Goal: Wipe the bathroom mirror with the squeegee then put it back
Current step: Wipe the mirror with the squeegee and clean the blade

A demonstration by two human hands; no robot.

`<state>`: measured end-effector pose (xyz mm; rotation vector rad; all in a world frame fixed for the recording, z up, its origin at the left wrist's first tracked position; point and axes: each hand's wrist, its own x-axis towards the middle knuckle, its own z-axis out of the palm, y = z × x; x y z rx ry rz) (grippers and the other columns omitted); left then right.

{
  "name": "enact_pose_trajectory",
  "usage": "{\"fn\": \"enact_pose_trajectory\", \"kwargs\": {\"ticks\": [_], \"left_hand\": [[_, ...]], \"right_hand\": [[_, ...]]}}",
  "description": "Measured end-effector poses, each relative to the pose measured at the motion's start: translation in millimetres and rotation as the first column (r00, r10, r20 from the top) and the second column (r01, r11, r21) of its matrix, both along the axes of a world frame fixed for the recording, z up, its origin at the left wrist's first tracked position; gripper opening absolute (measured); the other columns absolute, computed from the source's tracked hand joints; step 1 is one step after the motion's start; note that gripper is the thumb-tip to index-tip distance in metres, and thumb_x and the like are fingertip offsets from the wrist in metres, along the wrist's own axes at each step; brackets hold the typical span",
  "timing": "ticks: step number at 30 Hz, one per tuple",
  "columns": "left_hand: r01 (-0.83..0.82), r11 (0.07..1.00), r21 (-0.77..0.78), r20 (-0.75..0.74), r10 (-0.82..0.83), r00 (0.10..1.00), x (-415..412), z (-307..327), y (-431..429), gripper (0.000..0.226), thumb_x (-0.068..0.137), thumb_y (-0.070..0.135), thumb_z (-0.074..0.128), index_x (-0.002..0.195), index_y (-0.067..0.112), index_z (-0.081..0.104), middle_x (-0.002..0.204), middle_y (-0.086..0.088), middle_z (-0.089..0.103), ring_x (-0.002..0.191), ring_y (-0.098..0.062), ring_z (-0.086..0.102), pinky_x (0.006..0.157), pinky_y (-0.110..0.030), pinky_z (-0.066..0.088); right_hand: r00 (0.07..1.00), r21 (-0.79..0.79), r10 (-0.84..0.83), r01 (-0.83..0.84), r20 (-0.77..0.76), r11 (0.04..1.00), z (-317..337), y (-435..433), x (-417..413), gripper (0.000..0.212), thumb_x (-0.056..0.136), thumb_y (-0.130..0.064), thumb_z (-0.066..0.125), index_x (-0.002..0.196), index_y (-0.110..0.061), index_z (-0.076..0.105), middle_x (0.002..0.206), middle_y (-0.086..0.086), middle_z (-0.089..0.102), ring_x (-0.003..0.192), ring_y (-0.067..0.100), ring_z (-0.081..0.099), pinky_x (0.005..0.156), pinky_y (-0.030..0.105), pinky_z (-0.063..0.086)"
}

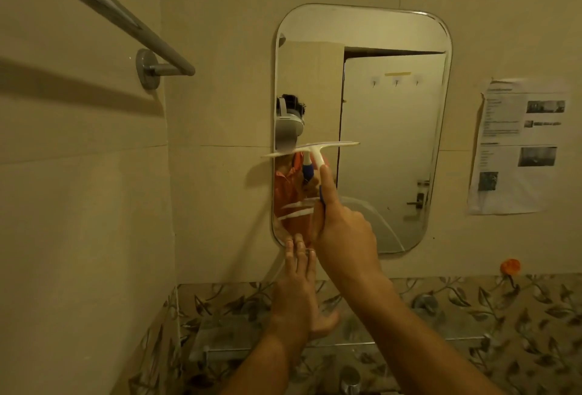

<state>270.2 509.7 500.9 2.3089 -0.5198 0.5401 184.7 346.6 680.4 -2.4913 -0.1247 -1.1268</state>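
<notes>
1. The mirror [393, 129] hangs on a pale wall [220, 95]. It is tall and has round corners.
2. The squeegee [315, 148] is up against the mirror, about halfway up on the left side.
3. Its long blade lies flat, side to side. The left end of the blade sticks out past the mirror's left edge.
4. The right hand [343, 230] holds the squeegee by its white and blue handle. The fingers are curled round the handle, and one finger points straight up along it.
5. The left hand [296, 287] is lower down. Its fingers are straight and close together, and it holds nothing. The fingertips touch the bottom left corner of the mirror.
6. White streaks show on the glass just left of the right hand.
7. A grey rail [126, 13] is fixed to the wall at the upper left.
8. A paper [516, 145] with words and small pictures is stuck to the wall, right of the mirror.
9. Under the mirror are tiles [472, 316] with a leaf pattern and a glass shelf [220, 334].
10. A small orange thing [510, 266] sits on the wall near the top of the tiles, on the right.
</notes>
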Motion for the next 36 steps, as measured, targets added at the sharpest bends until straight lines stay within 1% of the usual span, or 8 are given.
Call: {"fn": "enact_pose_trajectory", "kwargs": {"ticks": [6,13,17,20,22,26,31,36], "left_hand": [[-0.185,0.783,0.594,0.339,-0.035,0.940,3.1,34.7,-81.5,0.102,0.088,0.080,0.023,0.162,0.014,0.001,0.167,-0.019,-0.004,0.152,-0.043,-0.011,0.121,-0.060,0.009],[-0.177,0.869,0.462,0.413,-0.034,0.910,-24.4,53.2,-85.0,0.065,0.101,0.051,0.018,0.143,0.004,0.036,0.139,-0.023,0.056,0.133,-0.039,0.049,0.102,-0.058,0.048],[-0.142,0.936,0.322,0.311,0.037,0.950,-30.5,54.8,-63.2,0.051,0.103,0.062,0.015,0.152,0.053,0.023,0.157,0.023,0.028,0.145,0.001,0.032,0.124,-0.033,0.022],[-0.144,0.891,0.430,0.426,-0.060,0.903,-25.3,57.2,-37.0,0.056,0.095,0.047,0.039,0.147,0.028,0.045,0.147,0.000,0.047,0.136,-0.023,0.048,0.102,-0.032,0.049],[-0.193,0.963,0.186,0.455,0.090,0.886,-18.2,76.4,-20.1,0.048,0.091,0.030,0.040,0.132,0.017,0.061,0.128,-0.005,0.059,0.114,-0.022,0.061,0.080,-0.025,0.055],[-0.304,0.951,0.066,0.563,0.216,0.797,-6.6,131.5,-12.7,0.051,0.098,0.028,0.040,0.146,0.015,0.051,0.144,-0.009,0.052,0.130,-0.022,0.050,0.086,-0.031,0.054],[-0.476,0.856,0.201,0.600,0.277,0.751,11.8,191.7,-3.2,0.053,0.103,0.031,0.044,0.155,0.021,0.037,0.160,-0.006,0.032,0.144,-0.025,0.035,0.095,-0.038,0.053],[-0.614,0.711,0.343,0.636,0.305,0.709,21.6,203.0,13.4,0.056,0.105,0.042,0.042,0.157,0.027,0.029,0.166,-0.002,0.015,0.145,-0.025,0.027,0.085,-0.037,0.056]], "right_hand": [[0.999,0.015,-0.018,0.019,-0.033,1.000,-39.2,1.4,-4.1,0.082,0.108,-0.039,0.039,0.155,-0.040,-0.028,0.074,-0.005,0.052,0.054,0.002,0.044,0.048,0.018,0.034],[0.999,0.086,0.000,0.004,-0.049,0.996,-86.5,10.3,-5.8,0.079,0.108,-0.048,0.029,0.146,-0.044,-0.041,0.080,-0.004,0.053,0.065,0.010,0.054,0.056,0.026,0.048],[0.991,0.085,-0.051,0.062,-0.124,0.994,-98.9,9.4,-3.0,0.090,0.109,-0.038,0.035,0.137,-0.047,-0.049,0.078,-0.006,0.050,0.063,0.009,0.051,0.057,0.025,0.047],[0.994,0.100,-0.054,0.064,-0.097,0.993,-105.4,12.0,-1.5,0.096,0.106,-0.027,0.044,0.145,-0.044,-0.042,0.070,-0.004,0.049,0.056,0.009,0.047,0.050,0.025,0.044],[0.994,0.102,-0.045,0.055,-0.101,0.993,-109.9,12.2,-1.3,0.096,0.106,-0.025,0.044,0.145,-0.044,-0.042,0.071,-0.001,0.054,0.057,0.014,0.052,0.052,0.031,0.050],[0.982,0.100,-0.044,0.063,-0.185,0.993,-119.0,13.7,-10.5,0.094,0.108,-0.026,0.037,0.139,-0.042,-0.050,0.075,-0.002,0.056,0.060,0.013,0.054,0.057,0.030,0.050],[0.963,0.086,-0.031,0.056,-0.269,0.995,-120.5,15.2,-19.3,0.097,0.108,-0.027,0.038,0.133,-0.042,-0.055,0.078,-0.003,0.053,0.057,0.010,0.045,0.051,0.024,0.035],[0.964,0.084,-0.012,0.036,-0.266,0.996,-120.4,13.0,-20.2,0.096,0.108,-0.028,0.036,0.133,-0.042,-0.055,0.082,-0.002,0.059,0.067,0.014,0.058,0.061,0.030,0.051]]}}
